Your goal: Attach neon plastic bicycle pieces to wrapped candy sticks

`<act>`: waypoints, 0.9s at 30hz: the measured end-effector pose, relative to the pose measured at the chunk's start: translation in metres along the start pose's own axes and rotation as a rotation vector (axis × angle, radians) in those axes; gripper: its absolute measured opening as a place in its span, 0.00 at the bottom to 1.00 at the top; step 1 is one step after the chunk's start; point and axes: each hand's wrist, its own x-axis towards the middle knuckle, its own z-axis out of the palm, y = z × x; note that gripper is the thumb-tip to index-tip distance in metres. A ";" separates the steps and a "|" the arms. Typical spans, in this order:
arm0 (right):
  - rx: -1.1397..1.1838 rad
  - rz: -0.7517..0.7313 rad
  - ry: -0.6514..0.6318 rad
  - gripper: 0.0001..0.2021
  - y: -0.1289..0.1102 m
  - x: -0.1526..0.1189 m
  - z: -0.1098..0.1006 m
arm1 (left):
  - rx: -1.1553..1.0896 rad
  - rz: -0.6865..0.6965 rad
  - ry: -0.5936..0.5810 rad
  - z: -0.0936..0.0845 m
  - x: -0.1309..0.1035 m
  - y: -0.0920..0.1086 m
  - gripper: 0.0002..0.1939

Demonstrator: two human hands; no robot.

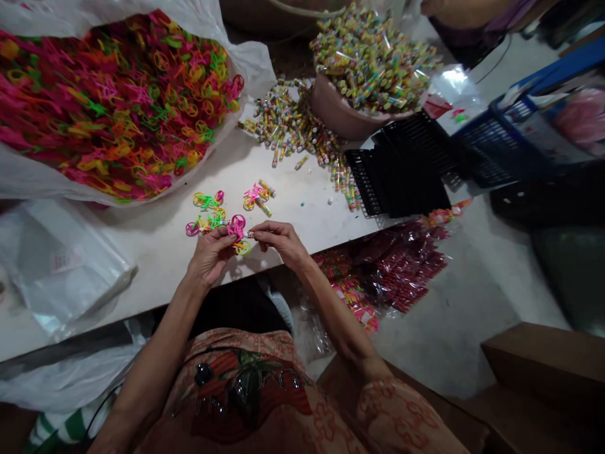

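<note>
While a white table point(293, 202) crosses the left and centre of the frame, a translucent sack point(253, 66) of coloured plastic pieces point(142, 107) fills the upper left; a pink tub point(338, 113) heaped with tubes point(378, 63) stands upper right of centre. Near mid-frame, slightly apart, the left hand point(211, 255) is clamped on a pink wheeled piece point(236, 226), the right hand point(281, 239) pinched on a small tube point(250, 234).
</note>
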 end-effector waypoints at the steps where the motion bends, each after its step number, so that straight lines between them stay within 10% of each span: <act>1: 0.028 0.009 -0.006 0.12 0.000 0.000 0.000 | 0.003 -0.004 -0.005 0.000 -0.001 0.000 0.14; 13: 0.315 0.079 0.046 0.19 0.013 -0.001 0.001 | -0.009 -0.068 -0.032 0.007 -0.007 -0.006 0.14; 27: -0.072 -0.088 0.122 0.14 0.012 -0.006 -0.004 | 0.281 0.220 0.104 0.005 -0.005 -0.020 0.16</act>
